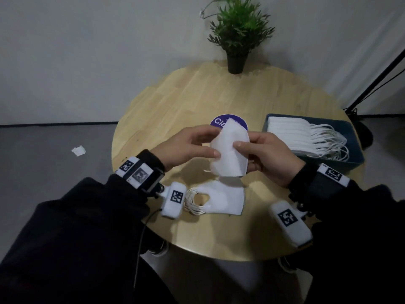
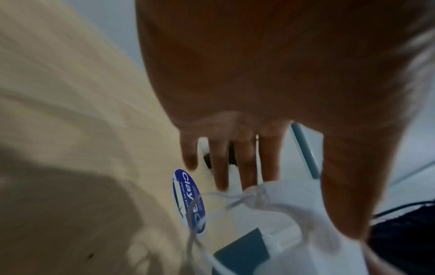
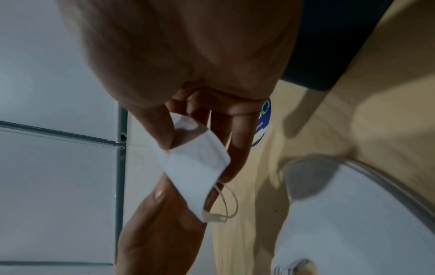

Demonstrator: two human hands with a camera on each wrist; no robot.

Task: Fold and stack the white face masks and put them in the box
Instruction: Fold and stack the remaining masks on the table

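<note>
Sleeves [image 1: 72, 233] nearest. Both hands, left hand [image 1: 186, 145] and right hand [image 1: 271, 154], pinch one mask [image 1: 230, 150] above the table [image 1: 166, 102], left of the box [image 1: 355, 139]. Match edges, tuck loops, press crease.

A round light-wood surface [image 1: 166, 102] carries a green potted plant in a black pot [image 1: 237, 38] at its far edge and a round purple sticker [image 1: 218, 122] mid-surface. A crumpled white paper scrap [image 1: 78, 150] lies on the grey floor.
</note>
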